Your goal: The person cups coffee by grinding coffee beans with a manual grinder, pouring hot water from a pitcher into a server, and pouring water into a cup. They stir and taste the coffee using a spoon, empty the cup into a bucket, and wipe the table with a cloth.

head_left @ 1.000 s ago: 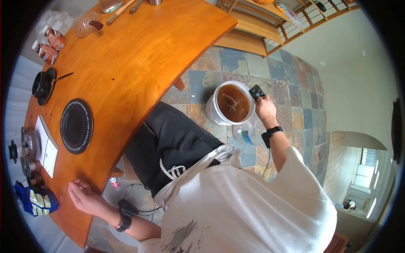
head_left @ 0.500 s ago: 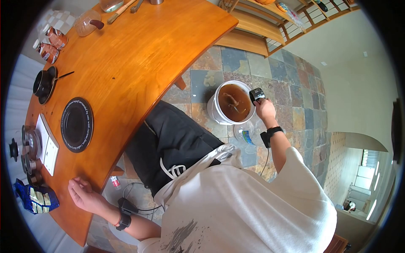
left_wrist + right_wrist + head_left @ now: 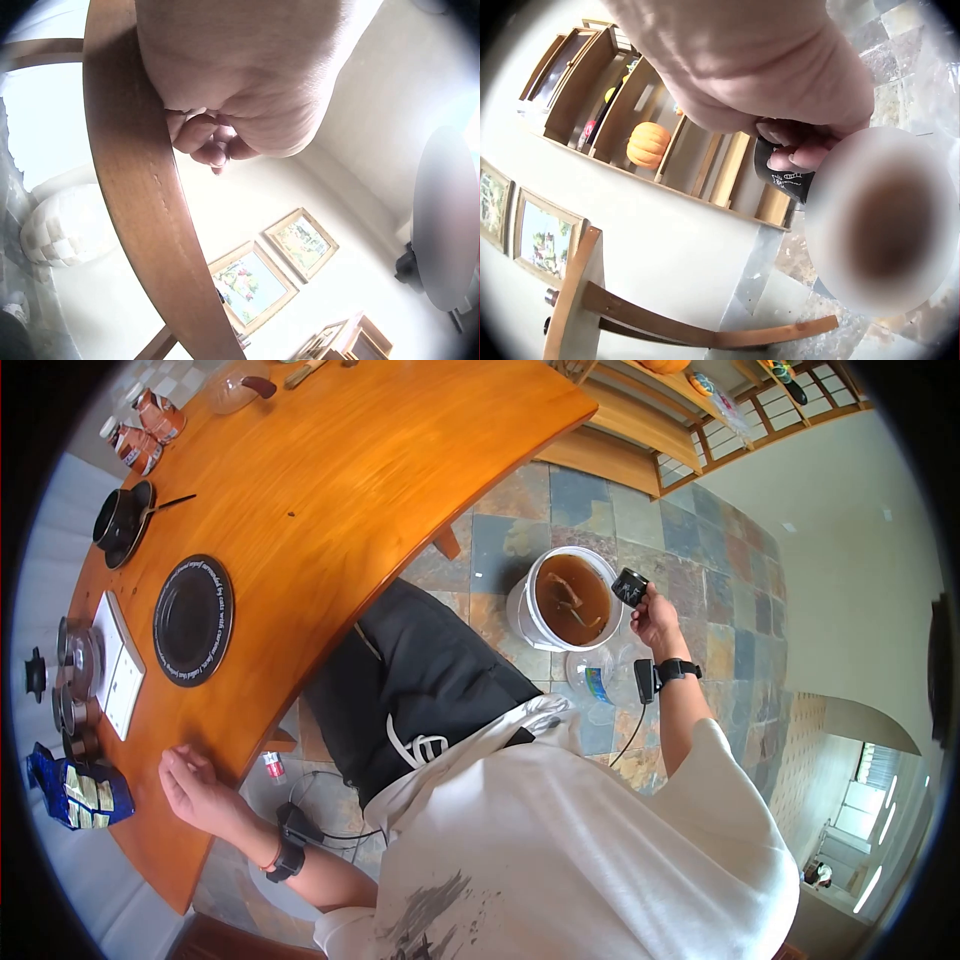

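Observation:
My right hand (image 3: 656,622) grips a small black cup (image 3: 629,587) with white markings, held at the right side of a white bucket (image 3: 522,612). Brown liquid (image 3: 560,582) with pale strands on it fills much of the bucket. In the right wrist view, fingers of the right hand (image 3: 757,75) curl round the cup (image 3: 780,176). My left hand (image 3: 203,796), loosely curled and holding nothing, rests at the near edge of the wooden table (image 3: 350,480); the left wrist view shows that hand (image 3: 232,82) beside the table edge (image 3: 142,180).
A clear plastic bottle (image 3: 592,678) lies on the tiled floor below the bucket. On the table are a black plate (image 3: 193,622), a black cup on a saucer (image 3: 117,520), a white tablet-like item (image 3: 120,665) and a blue bag (image 3: 85,792). Wooden shelves (image 3: 610,455) stand beyond.
The head view has shifted, so the table things and bucket sit differently in it. The cup has turned in my right hand, still beside the bucket. My left hand stays at the table edge.

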{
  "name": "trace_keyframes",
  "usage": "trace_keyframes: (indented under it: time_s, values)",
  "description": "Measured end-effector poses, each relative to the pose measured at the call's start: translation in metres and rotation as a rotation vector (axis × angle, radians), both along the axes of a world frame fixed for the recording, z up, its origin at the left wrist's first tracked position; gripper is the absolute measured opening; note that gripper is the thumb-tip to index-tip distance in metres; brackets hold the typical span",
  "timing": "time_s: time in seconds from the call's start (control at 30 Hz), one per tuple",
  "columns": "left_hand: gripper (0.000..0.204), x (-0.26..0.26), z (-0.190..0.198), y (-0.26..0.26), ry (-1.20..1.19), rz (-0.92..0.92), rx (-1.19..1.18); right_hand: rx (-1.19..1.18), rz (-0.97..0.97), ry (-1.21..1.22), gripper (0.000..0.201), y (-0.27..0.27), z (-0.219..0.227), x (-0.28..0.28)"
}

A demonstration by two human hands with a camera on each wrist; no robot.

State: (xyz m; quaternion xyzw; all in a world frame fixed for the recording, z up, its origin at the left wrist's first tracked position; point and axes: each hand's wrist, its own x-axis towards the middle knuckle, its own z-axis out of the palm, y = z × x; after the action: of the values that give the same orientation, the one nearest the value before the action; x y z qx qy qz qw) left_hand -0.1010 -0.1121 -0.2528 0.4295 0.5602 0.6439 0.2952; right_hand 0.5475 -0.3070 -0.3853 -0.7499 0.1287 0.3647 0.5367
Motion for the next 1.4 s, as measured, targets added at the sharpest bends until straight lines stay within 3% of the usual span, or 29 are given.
trace_keyframes:
  time_s: [0.13, 0.2, 0.5, 0.63, 0.77, 0.87, 1.1, 1.27, 1.4]
  values:
    - [0.022, -0.003, 0.000, -0.001, 0.014, -0.016, -0.003, 0.045, -0.006, 0.012, 0.044, 0.011, 0.017, -0.005]
    - [0.022, -0.001, 0.000, 0.000, 0.013, -0.030, 0.002, 0.147, -0.015, -0.094, 0.039, 0.017, 0.032, -0.008]
    - [0.022, -0.003, -0.003, 0.001, 0.019, 0.003, -0.008, 0.554, -0.094, -0.498, 0.042, 0.071, 0.174, -0.048]
    - [0.021, 0.000, -0.006, 0.003, 0.004, 0.000, -0.005, 0.764, 0.071, -0.474, 0.037, 0.095, 0.220, -0.095]
    - [0.024, 0.009, -0.003, 0.004, -0.019, 0.014, 0.027, 0.980, 0.291, -0.315, 0.035, 0.132, 0.228, -0.146]
    - [0.025, 0.008, -0.001, 0.001, 0.030, -0.015, -0.016, 0.991, 0.499, -0.036, 0.034, 0.169, 0.229, -0.193]
    - [0.024, 0.012, 0.004, -0.002, 0.003, -0.051, -0.001, 0.823, 1.056, 0.285, 0.034, 0.248, 0.227, -0.310]
    - [0.023, 0.015, 0.006, -0.002, -0.011, -0.058, 0.015, 0.817, 1.298, 0.389, 0.034, 0.281, 0.205, -0.370]
    - [0.023, 0.015, 0.006, -0.003, -0.012, -0.069, -0.001, 0.742, 1.366, 0.458, 0.034, 0.293, 0.195, -0.398]
